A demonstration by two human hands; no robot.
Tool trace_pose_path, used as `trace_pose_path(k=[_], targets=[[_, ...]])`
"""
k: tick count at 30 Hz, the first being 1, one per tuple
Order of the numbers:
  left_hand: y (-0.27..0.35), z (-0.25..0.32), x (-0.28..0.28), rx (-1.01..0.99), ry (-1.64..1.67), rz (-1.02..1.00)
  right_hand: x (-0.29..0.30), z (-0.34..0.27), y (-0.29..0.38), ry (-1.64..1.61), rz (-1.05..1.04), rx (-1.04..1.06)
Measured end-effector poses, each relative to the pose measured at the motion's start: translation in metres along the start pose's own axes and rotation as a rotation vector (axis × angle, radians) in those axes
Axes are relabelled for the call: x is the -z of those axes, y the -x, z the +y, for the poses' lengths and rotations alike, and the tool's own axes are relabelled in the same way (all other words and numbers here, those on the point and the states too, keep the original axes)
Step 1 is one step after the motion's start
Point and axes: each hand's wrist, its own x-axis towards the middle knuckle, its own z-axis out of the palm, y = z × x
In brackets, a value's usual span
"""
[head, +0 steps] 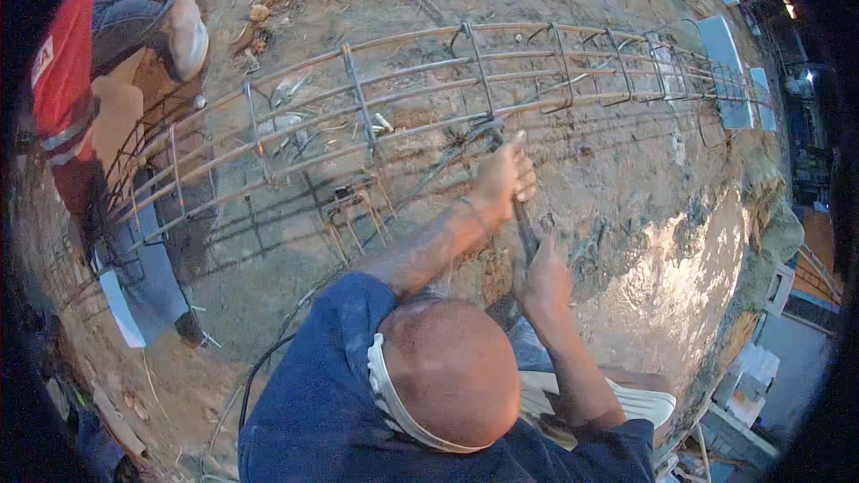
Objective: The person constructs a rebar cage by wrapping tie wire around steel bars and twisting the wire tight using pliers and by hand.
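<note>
My left hand (507,174) is closed around the upper part of a long dark metal bar tool (526,228). Lower on the same bar, my right hand (547,278) grips it near its end; this hand is slightly blurred. The tool's head (495,127) is at the near lower bar of a long rebar cage (429,122), beside one of the square stirrups (480,70). Whether the head is hooked on the steel cannot be told. The cage runs from lower left to upper right, with its longitudinal bars joined by spaced stirrups.
Pale blocks (728,74) stand at the cage's right end, another (144,282) at its left. Several bent rods (356,215) stand under a dark clamp-like piece near my left forearm. A co-worker in red (67,74) crouches at upper left. A dark cable (258,369) lies at left.
</note>
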Motion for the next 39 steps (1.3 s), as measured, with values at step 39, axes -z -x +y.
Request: trace_pose_path(k=[39], targets=[[0.005, -0.007, -0.016, 0.011, -0.206, 0.188, -0.014, 0.009, 0.004, -0.274, 0.003, -0.152]])
